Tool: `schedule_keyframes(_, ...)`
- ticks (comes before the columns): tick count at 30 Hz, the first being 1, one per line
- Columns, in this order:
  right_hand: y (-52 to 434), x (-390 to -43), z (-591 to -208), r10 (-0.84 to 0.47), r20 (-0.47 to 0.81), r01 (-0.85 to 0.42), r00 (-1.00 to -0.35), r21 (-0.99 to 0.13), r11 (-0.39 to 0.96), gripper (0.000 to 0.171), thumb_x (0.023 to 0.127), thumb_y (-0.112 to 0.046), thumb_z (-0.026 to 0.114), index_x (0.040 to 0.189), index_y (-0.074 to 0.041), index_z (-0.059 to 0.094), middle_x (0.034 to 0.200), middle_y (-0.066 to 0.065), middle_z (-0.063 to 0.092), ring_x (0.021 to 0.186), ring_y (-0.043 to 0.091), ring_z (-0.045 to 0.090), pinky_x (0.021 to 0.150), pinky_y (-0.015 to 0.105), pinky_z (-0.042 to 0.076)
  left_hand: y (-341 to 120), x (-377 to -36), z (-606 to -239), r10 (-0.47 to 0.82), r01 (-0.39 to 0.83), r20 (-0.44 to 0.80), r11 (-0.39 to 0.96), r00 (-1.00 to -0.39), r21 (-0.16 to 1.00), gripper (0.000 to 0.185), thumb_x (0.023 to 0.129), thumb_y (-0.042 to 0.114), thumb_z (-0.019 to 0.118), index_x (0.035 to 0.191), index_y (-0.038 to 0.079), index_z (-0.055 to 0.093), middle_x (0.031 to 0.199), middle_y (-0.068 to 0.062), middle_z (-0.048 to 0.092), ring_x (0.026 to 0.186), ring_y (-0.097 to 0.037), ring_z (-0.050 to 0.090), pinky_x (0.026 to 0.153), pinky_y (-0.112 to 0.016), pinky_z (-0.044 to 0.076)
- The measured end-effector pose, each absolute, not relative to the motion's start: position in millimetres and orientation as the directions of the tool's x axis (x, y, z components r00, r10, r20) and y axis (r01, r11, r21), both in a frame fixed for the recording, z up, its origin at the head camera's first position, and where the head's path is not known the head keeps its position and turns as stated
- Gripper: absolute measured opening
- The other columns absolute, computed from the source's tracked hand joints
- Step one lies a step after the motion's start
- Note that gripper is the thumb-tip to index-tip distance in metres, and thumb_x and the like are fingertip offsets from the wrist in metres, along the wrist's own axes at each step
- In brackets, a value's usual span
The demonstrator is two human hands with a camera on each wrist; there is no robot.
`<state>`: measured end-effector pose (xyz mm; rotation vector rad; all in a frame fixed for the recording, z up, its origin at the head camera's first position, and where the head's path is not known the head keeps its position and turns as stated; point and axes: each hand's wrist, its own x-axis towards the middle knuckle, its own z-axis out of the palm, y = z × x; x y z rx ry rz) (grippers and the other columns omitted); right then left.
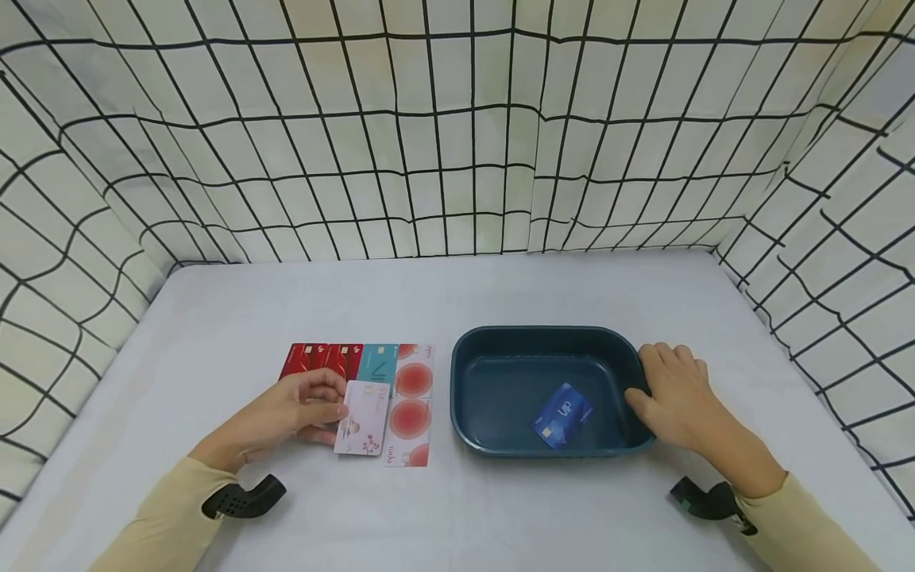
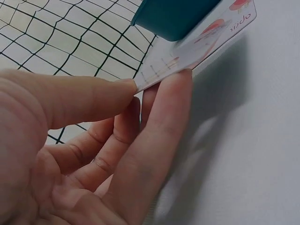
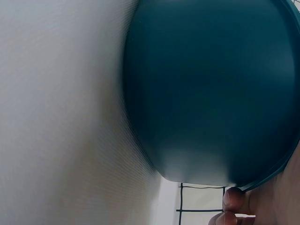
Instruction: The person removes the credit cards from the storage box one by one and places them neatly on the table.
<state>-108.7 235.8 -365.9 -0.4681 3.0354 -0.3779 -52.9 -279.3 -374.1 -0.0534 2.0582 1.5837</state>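
The left hand (image 1: pixel 286 413) pinches a pale pink card (image 1: pixel 363 418) near the counter's front edge; the right hand (image 1: pixel 675 397) apparently grips the blue tub's (image 1: pixel 500 342) right rim.

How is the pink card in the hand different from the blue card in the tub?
The pink card is pale with flowers; the blue card is dark and reads VIP. The left hand pinches the pink card over the table; the blue card lies untouched inside the tub, whose rim the right hand holds. Both look similar in shape.
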Motion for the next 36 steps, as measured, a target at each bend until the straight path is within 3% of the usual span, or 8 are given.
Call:
schedule_keyframes(10, 236.4, -109.0, -366.4, -0.305, 0.005, -0.297, -0.952, -0.245, 0.923, 0.025, 0.089, -0.023, 0.058, 0.102, -0.002, 0.052, 0.09, 0.009, 0.048, 0.084, 0.027, 0.035, 0.071, 0.038, 0.023, -274.0, -47.7, -374.2, 0.259, -0.37, -0.454, 0.314, -0.853, 0.874, 0.045, 0.096, 0.019, 0.073, 0.127, -0.004, 0.05, 0.106, -0.01, 0.063, 0.098, -0.025, 0.07, 0.082, -0.04, 0.065)
schedule_keyframes(20, 237.3, -107.9, -367.5, -0.308, 0.004, -0.299, -0.951, -0.25, 0.921, 0.026, 0.089, -0.023, 0.059, 0.104, -0.002, 0.053, 0.091, 0.01, 0.05, 0.085, 0.028, 0.037, 0.071, 0.039, 0.024, -266.7, -42.6, -375.2, 0.194, -0.341, -0.456, 0.433, -0.869, 0.835, 0.047, 0.094, 0.021, 0.074, 0.129, -0.002, 0.052, 0.108, -0.015, 0.064, 0.095, -0.024, 0.07, 0.079, -0.036, 0.065)
schedule_keyframes(36, 235.9, -107.9, -366.5, -0.307, 0.0, -0.296, -0.952, -0.256, 0.92, 0.027, 0.09, -0.023, 0.058, 0.105, -0.002, 0.053, 0.091, 0.009, 0.049, 0.087, 0.029, 0.037, 0.072, 0.039, 0.023, -262.8, -39.2, -371.6, 0.168, -0.317, -0.442, 0.484, -0.881, 0.816, 0.047, 0.095, 0.017, 0.072, 0.131, -0.003, 0.052, 0.102, -0.012, 0.063, 0.088, -0.021, 0.068, 0.075, -0.032, 0.065)
